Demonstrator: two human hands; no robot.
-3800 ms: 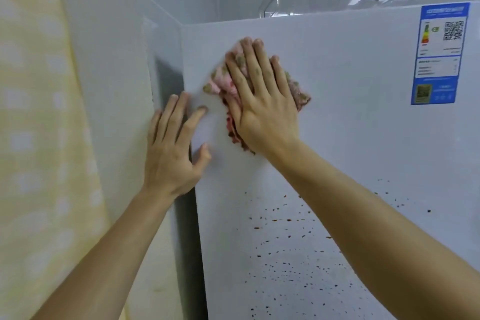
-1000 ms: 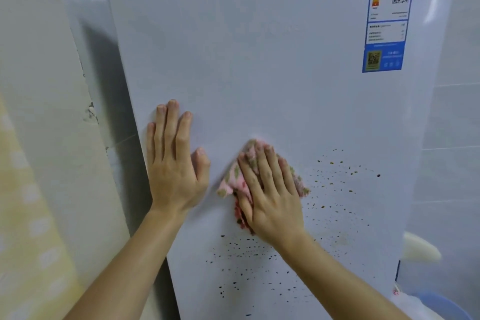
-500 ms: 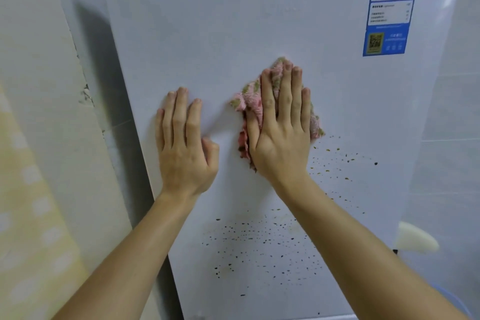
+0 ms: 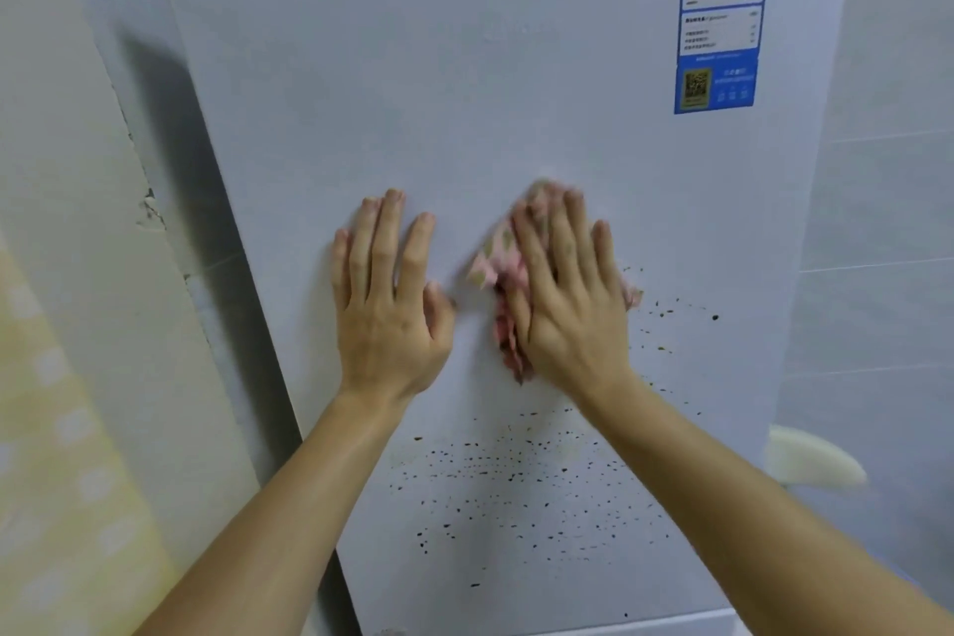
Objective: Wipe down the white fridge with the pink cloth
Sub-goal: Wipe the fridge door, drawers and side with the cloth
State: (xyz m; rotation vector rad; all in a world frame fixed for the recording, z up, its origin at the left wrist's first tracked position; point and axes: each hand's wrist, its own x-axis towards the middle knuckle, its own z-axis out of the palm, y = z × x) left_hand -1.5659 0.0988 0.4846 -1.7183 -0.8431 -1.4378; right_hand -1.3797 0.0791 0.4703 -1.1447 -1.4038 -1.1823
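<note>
While my forearms reach up from the bottom of the view, both hands lie on the front of the white fridge (image 4: pixel 464 67). My left hand (image 4: pixel 387 310) rests flat on the bare door about halfway up, nearer its left edge, fingers straight and slightly spread. My right hand (image 4: pixel 568 310), just beside it but not touching, has its fingers straight and close together and presses the pink cloth (image 4: pixel 493 266) against the door.

Compared with half a second ago, the right hand and cloth have slid lower down the door, and my fingers now lean toward the door's upper left corner rather than straight up. The left hand has barely shifted.

The cloth is bunched and mostly hidden under my palm. Its long axis runs up and down the door: the top end peeks past my fingertips, the lower end shows below my thumb, and one corner pokes left toward my other hand.

Dark specks (image 4: pixel 516 491) dot the door below both hands and to the cloth's right. A blue label (image 4: pixel 720 16) sits at the door's top right corner.
</note>
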